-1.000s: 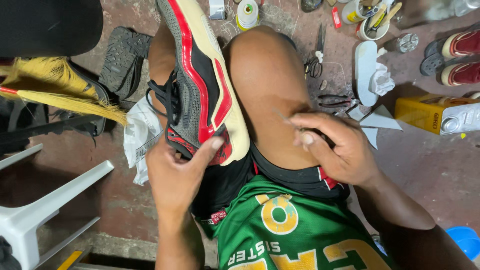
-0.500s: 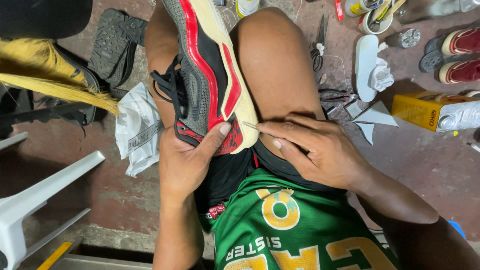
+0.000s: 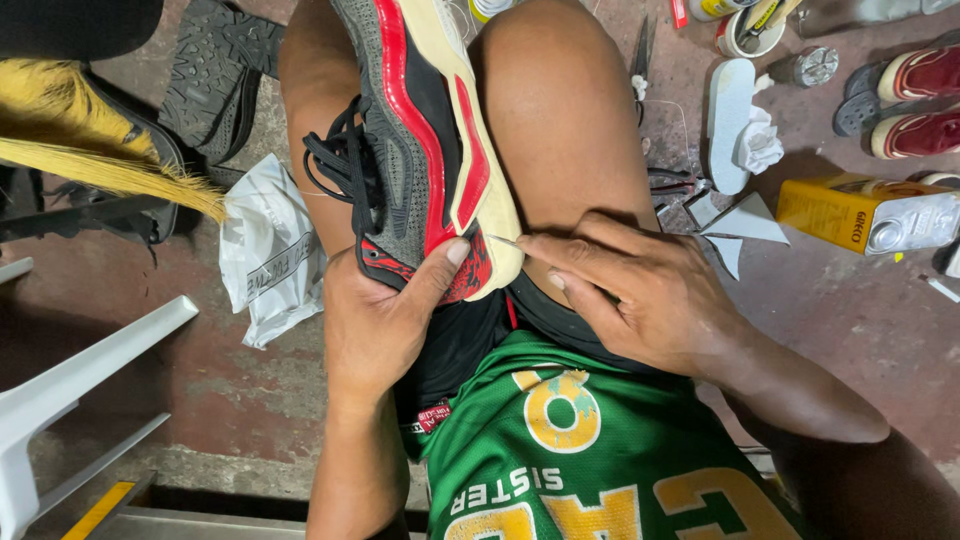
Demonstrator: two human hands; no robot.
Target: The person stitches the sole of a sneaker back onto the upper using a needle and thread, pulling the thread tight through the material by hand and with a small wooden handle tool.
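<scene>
Stitching sneaker [image 3: 420, 150] w/ needle [image 3: 503, 240]

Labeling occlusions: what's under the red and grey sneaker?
The sneaker lies between the person's bare thighs, its heel gripped by the left hand. The floor directly beneath and the shoe's far side are covered.

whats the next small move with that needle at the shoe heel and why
Probably push the needle a little further into the shoe. The right hand pinches it with the tip right at the cream sole edge, and the left hand braces the heel with the thumb pressed beside that spot.
</scene>
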